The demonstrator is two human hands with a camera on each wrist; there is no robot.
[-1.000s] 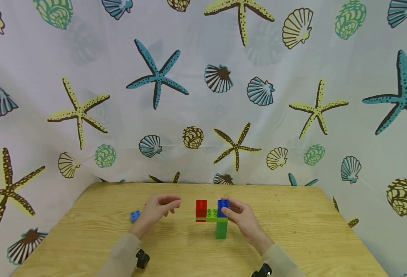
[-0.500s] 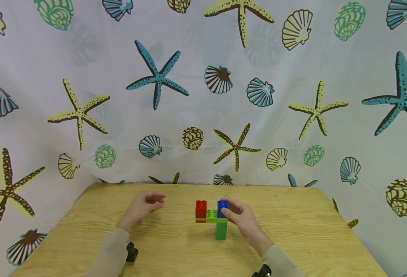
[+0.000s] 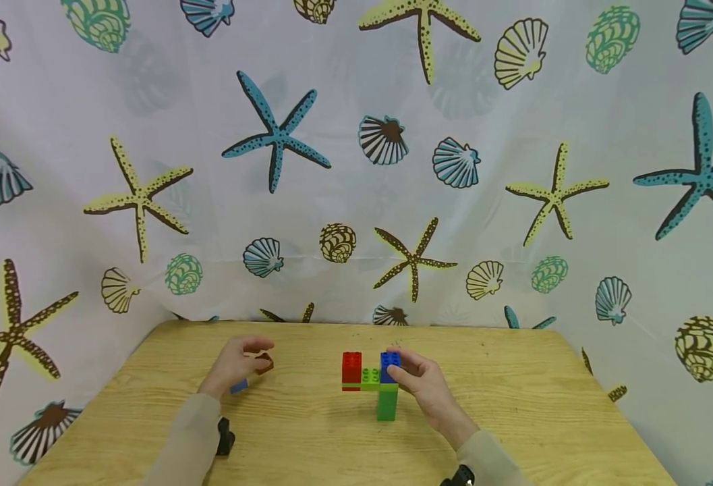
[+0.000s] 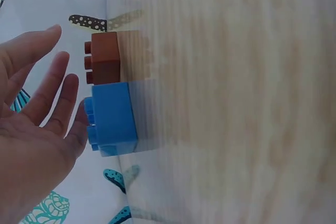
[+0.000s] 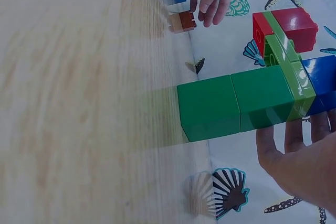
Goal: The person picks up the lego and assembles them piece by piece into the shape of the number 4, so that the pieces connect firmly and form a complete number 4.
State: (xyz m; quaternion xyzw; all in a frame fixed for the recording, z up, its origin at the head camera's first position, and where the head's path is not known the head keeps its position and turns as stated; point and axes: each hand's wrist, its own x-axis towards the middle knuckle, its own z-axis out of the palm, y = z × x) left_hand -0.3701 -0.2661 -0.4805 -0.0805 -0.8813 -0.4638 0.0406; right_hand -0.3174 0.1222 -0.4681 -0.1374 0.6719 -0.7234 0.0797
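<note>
My left hand (image 3: pixel 235 366) hovers over two loose toy building bricks at the left of the table, fingers spread and relaxed. One is reddish-brown (image 4: pixel 106 57), the other blue (image 4: pixel 114 116); both lie on the wood studs up. At the centre stands a built structure: two green bricks (image 5: pixel 236 106) stacked as a column, with a long lime-green brick (image 3: pixel 371 379) across the top. A red brick (image 3: pixel 352 368) sits on the overhanging left end. On the right end, over the column, is a dark blue brick (image 3: pixel 390 360), which my right hand (image 3: pixel 430 390) holds between thumb and fingers.
A pale wooden table (image 3: pixel 514 418) spreads beneath everything. Behind it and at both sides hangs a white curtain (image 3: pixel 344 189) printed with starfish and shells. Dark wrist cameras (image 3: pixel 225 437) are strapped at the beige sleeves.
My left hand has moved left, away from the structure and over to the loose bricks, partly covering them in the head view. My right hand and the structure have stayed in place.
</note>
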